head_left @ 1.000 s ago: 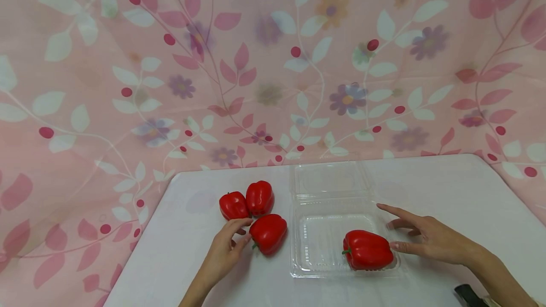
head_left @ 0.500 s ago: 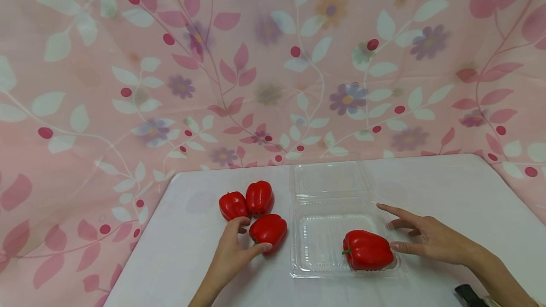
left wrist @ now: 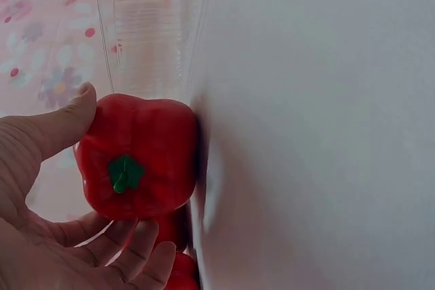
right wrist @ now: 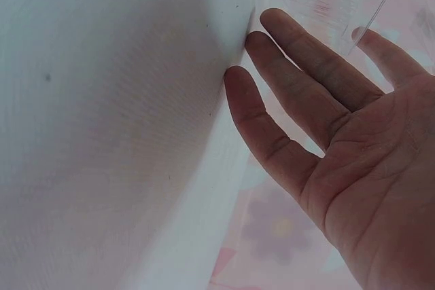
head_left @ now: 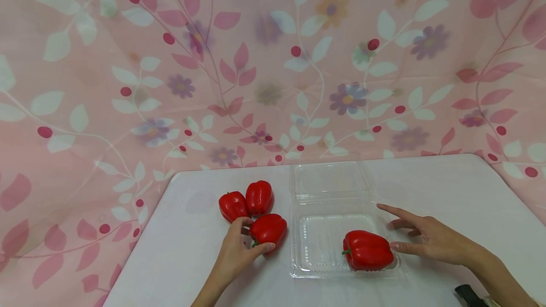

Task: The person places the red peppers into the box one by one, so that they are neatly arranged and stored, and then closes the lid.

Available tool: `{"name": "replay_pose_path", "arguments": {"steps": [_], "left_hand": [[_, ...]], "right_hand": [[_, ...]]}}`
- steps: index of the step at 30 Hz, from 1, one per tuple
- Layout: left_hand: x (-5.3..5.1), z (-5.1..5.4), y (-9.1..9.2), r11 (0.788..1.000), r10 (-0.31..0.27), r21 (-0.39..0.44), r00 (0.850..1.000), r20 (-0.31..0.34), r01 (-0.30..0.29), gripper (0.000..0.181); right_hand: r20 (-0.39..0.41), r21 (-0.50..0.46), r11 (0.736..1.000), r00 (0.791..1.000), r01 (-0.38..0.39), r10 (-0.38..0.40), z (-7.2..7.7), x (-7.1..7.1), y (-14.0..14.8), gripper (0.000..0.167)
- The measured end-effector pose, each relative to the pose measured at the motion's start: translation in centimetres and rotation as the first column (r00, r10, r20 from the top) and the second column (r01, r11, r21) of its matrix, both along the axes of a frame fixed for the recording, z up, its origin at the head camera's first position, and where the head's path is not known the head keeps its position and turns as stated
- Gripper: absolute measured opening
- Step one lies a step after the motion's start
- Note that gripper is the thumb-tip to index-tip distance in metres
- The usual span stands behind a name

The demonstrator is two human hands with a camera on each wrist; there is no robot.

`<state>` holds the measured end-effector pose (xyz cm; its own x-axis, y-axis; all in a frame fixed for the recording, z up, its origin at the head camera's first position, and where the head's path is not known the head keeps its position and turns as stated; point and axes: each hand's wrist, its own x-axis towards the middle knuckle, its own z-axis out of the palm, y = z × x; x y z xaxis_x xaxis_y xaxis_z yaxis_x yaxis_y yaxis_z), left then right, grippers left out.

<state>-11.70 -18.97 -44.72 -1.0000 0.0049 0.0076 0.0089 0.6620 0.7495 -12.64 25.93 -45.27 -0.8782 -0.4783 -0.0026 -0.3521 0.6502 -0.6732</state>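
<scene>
My left hand (head_left: 236, 251) has its thumb and fingers around the nearest red pepper (head_left: 269, 231) of the left group. In the left wrist view, the thumb lies on one side of that pepper (left wrist: 146, 147) and the fingers of the hand (left wrist: 75, 236) on the other, its green stem facing the camera. Another red pepper (head_left: 368, 250) lies on its side in the clear plastic container (head_left: 300, 271), at the right. By the container's right edge, my right hand (head_left: 435, 240) is relaxed, its thumb beside this pepper. The right wrist view shows the hand (right wrist: 367, 154) with fingers spread and extended.
Two more red peppers, one left (head_left: 233, 206) and one right (head_left: 259, 198), touch behind the left hand on the white table (head_left: 170, 240). The container's lid (head_left: 330, 179) lies folded back. A dark object (head_left: 468, 294) is beside the right forearm. Patterned pink cloth (head_left: 273, 70) hangs behind.
My left hand has moved right and its thumb has swung across to the near side of the pepper, closing around it. The right hand and the container have not moved.
</scene>
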Motion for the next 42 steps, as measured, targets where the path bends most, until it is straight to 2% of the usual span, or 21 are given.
{"name": "replay_pose_path", "arguments": {"steps": [8,16,29,36,42], "left_hand": [[0.0,0.1,0.0,0.999,0.004,0.036,1.0,0.013,-0.005,0.08],[0.2,0.4,-0.3,0.999,0.007,0.038,1.0,0.011,-0.007,0.077],[0.9,2.0,-1.7,0.995,0.038,0.09,0.999,0.002,-0.038,0.072],[1.1,3.3,-2.2,0.989,0.002,0.15,0.999,-0.05,0.005,0.065],[1.2,4.0,-1.9,0.985,-0.025,0.168,0.995,-0.094,0.04,0.066]], "right_hand": [[0.0,-0.01,1.0,1.0,0.001,-0.001,-0.1,0.0,0.0,0.082],[-0.013,-0.011,1.0,1.0,-0.007,0.007,-0.1,-0.1,0.0,0.082],[-0.001,-0.011,1.0,1.0,-0.007,0.007,-0.1,-0.2,0.1,0.083],[-0.002,-0.022,0.999,1.0,-0.023,0.023,-0.1,-0.2,0.2,0.084],[0.004,-0.023,0.999,1.0,-0.022,0.023,0.0,-0.2,0.2,0.084]]}}
